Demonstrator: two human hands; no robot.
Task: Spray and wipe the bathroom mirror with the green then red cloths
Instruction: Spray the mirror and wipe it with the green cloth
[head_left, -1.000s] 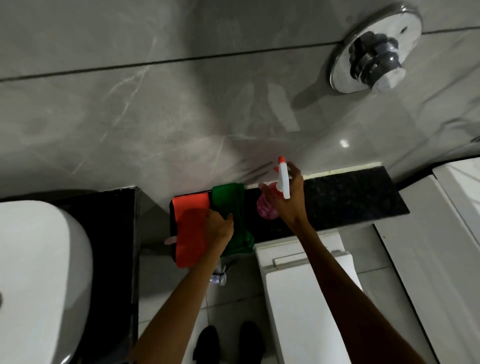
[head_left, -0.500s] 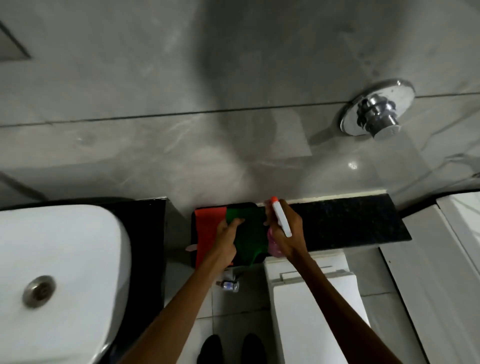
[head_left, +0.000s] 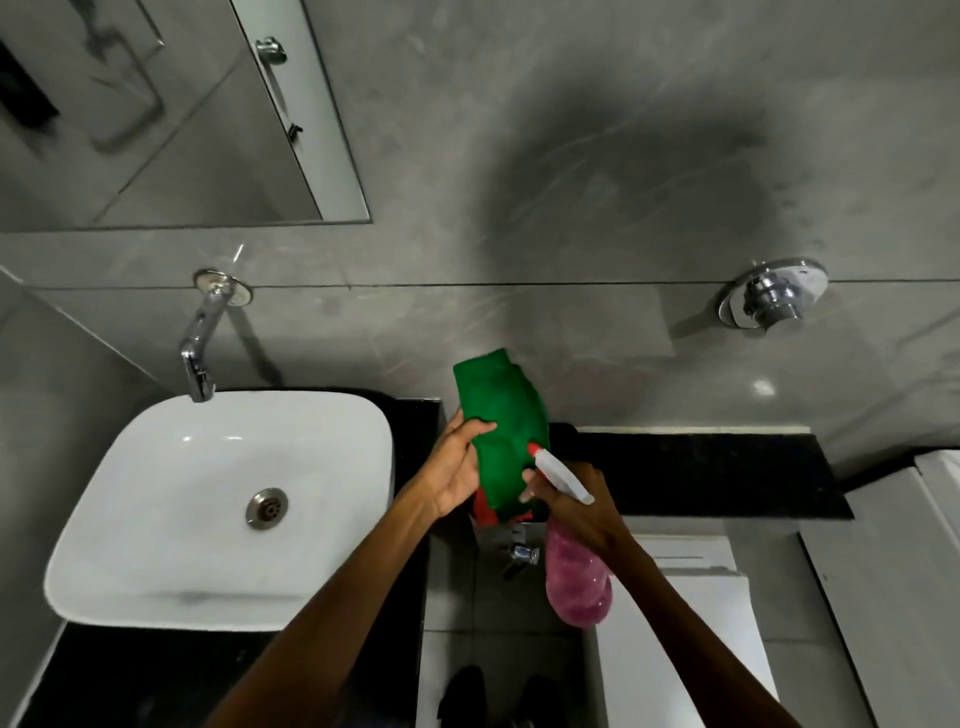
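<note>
My left hand (head_left: 457, 467) grips the green cloth (head_left: 506, 426) and holds it up in front of the grey wall. Below the green cloth a bit of the red cloth (head_left: 484, 513) shows on the black ledge (head_left: 701, 467), mostly hidden. My right hand (head_left: 576, 512) holds the spray bottle (head_left: 576, 577), which has pink liquid and a white head with a red tip touching the green cloth. The mirror (head_left: 156, 114) hangs on the wall at the upper left.
A white basin (head_left: 171, 509) with a chrome tap (head_left: 200, 338) sits on a black counter at the left. A chrome flush valve (head_left: 774, 299) is on the wall at the right. The white toilet tank (head_left: 691, 623) stands below my right arm. My shoes show at the bottom.
My left hand has lifted the green cloth off the ledge. My right hand has drawn the spray bottle off the ledge toward me. The view has swung up and left, bringing basin and mirror in.
</note>
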